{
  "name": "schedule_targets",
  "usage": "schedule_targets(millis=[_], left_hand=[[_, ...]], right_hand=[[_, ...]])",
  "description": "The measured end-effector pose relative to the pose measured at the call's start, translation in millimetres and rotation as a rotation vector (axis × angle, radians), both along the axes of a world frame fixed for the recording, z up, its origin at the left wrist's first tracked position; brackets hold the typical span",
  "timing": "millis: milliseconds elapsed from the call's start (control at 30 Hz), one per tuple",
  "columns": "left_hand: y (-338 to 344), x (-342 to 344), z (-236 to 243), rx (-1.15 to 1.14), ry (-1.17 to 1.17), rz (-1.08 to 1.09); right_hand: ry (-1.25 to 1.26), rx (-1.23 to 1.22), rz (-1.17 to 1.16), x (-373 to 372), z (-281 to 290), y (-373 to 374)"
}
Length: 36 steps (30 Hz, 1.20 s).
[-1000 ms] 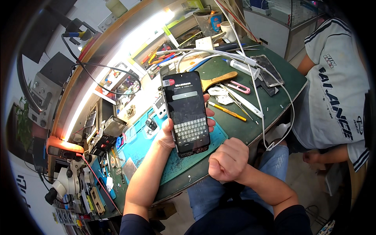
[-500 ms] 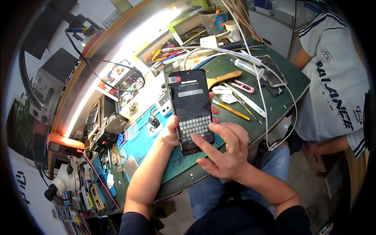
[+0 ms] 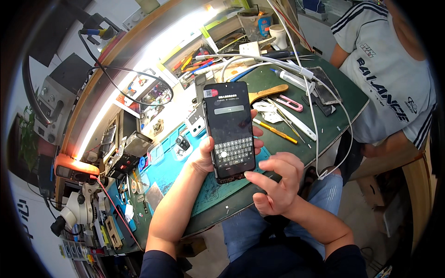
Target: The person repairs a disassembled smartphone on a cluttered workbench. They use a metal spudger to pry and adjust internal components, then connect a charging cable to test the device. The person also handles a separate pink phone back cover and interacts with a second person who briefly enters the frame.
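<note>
A dark smartphone [image 3: 228,127] is upright in my left hand [image 3: 202,155]. The thumb lies along its left edge and fingertips wrap round the right edge. Its lit screen shows a text box near the top and a keyboard low down, with a white round spot on the keys at the left. A reddish-brown, worn-looking strip shows at its lower end. My right hand [image 3: 280,185] holds nothing; its fingers are bent and apart, just off the phone's lower right corner. Under the phone lies a blue-green work mat [image 3: 204,194].
Right of the phone lie a wooden-handled brush [image 3: 271,91], a yellow pen-like tool [image 3: 276,131], a pink cutter [image 3: 289,103] and a syringe [image 3: 294,79]. A white cable [image 3: 316,134] hangs over the table edge. Another person [image 3: 380,74] sits at the right. An orange-cased meter [image 3: 76,167] stands left.
My right hand has drawn back from the phone's keyboard, down and to the right. A white spot now shows on the keys. The other person has shifted toward the table.
</note>
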<state>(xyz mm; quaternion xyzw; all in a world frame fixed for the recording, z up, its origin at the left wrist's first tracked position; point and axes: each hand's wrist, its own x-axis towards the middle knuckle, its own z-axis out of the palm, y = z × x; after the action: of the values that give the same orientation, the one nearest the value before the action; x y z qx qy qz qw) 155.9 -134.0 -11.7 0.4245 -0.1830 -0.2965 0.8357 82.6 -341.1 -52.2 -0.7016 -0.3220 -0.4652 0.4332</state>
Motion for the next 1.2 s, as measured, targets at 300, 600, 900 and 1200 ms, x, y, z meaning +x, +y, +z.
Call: schedule_targets(millis=[300, 600, 900, 1200], left_hand=[[2.1, -1.0, -1.1, -0.013, -0.014, -0.001], [1.5, 0.0, -3.2, -0.029, -0.006, -0.003], [2.0, -1.2, -1.9, -0.037, 0.000, 0.003], [2.8, -3.6, 0.4, -0.008, -0.010, 0.001]], right_hand=[[-0.019, 0.066, 0.096, 2.1, -1.5, 3.3], [0.010, 0.039, 0.077, 0.6, -4.0, 1.6], [0.101, -0.014, -0.165, -3.2, 6.2, 5.8], [0.114, -0.063, -0.163, -3.6, 6.4, 7.3]])
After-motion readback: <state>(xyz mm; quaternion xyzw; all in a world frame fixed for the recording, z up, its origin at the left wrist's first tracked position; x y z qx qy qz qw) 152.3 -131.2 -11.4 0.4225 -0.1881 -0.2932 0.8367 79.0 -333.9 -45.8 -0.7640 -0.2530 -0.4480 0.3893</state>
